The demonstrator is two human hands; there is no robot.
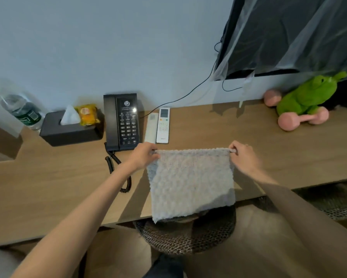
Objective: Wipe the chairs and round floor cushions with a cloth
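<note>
I hold a pale grey fluffy cloth (pixel 190 181) spread out flat in the air above the wooden desk (pixel 48 177). My left hand (pixel 143 156) pinches its upper left corner and my right hand (pixel 244 155) pinches its upper right corner. The cloth hangs down past the desk's front edge. Below it, partly under the desk, sits a round woven floor cushion (pixel 186 235), its top half hidden by the cloth and desk. A second woven cushion (pixel 333 201) shows under the desk at the right.
On the desk stand a black telephone (pixel 121 121) with coiled cord, two white remotes (pixel 163 125), a black tissue box (pixel 70 130), a water bottle (pixel 22 111), pink dumbbells (pixel 303 118) and a green plush toy (pixel 309 95). A covered screen (pixel 289 35) hangs on the wall.
</note>
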